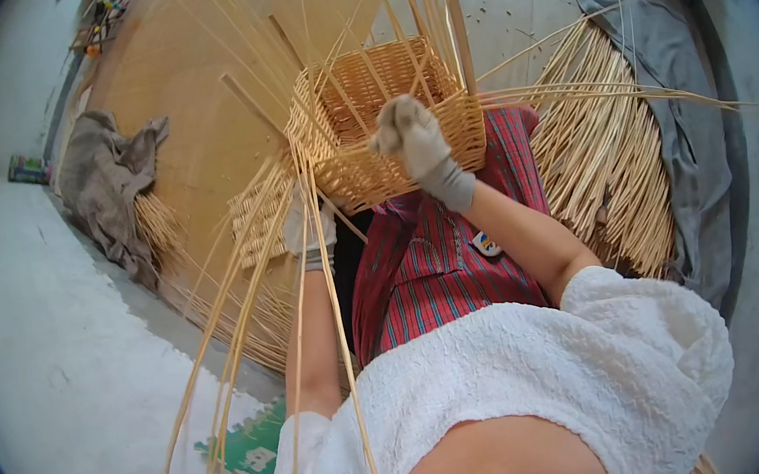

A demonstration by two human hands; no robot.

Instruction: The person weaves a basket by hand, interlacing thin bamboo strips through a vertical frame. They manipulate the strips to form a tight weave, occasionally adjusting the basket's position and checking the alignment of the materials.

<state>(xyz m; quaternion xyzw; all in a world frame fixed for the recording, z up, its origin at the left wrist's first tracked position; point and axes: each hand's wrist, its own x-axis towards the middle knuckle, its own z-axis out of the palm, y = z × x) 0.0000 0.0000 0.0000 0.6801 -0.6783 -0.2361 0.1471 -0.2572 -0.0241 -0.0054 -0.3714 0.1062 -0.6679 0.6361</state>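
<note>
The tan wicker basket (367,170) — unfinished, open-topped — bristles with long stakes (458,33).

No wording or number is showing clearly enough to be read. Right of the frame's centre, a small white badge (485,244) with blue and yellow marks is sitting on a red striped apron (443,294), its details blurring. In the upper left, a small green and dark packet (29,170) is bearing unreadable colouring. In the lower left, a green mat (275,424) is showing a pale shape, its meaning staying unclear.
</note>
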